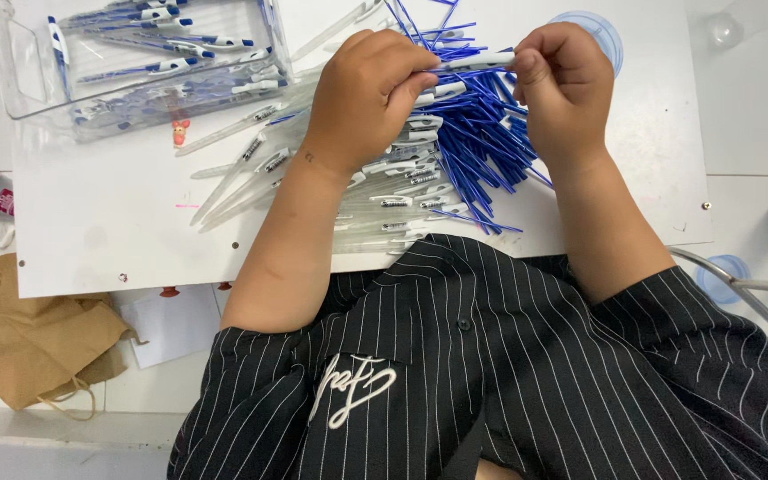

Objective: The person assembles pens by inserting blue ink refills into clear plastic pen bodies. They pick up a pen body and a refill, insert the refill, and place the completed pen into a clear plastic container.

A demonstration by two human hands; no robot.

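Observation:
My left hand [368,89] and my right hand [564,84] are both closed on one white pen barrel [475,61], held level between them above the white board [100,222]. Beneath the hands lies a heap of thin blue ink refills [482,151], fanned out to the right. Several clear pen barrels with white clips [402,200] lie in a pile under my left wrist, and a few more [242,160] spread to the left of it.
A clear plastic tray [24,80] at the far left holds several blue-and-white pens [162,40]. A round clear lid [602,36] sits behind my right hand. A brown paper bag [28,338] lies low on the left. A metal chair frame [748,298] shows on the right.

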